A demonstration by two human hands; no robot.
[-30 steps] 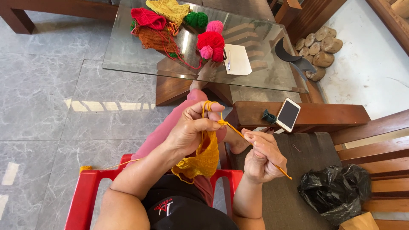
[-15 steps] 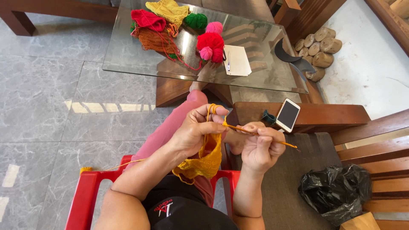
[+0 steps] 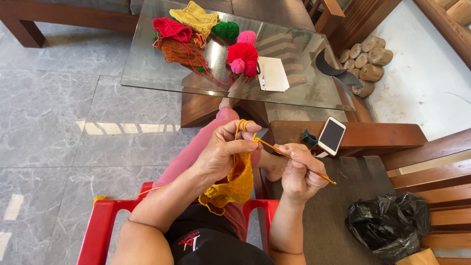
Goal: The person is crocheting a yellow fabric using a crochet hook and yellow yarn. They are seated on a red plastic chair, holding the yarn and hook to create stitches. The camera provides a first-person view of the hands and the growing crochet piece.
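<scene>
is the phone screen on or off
Off, as far as shows: the phone lies face up on the wooden bench with a dark, blank screen.

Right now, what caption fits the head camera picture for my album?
Left hand holds yellow crochet piece; right hand works the crochet hook.

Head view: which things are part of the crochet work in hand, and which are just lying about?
In hand:
left hand, pinching the yellow crochet piece
right hand, holding the crochet hook
yellow yarn strand

Lying about:
yarn balls
phone
paper pad
black bag
</scene>
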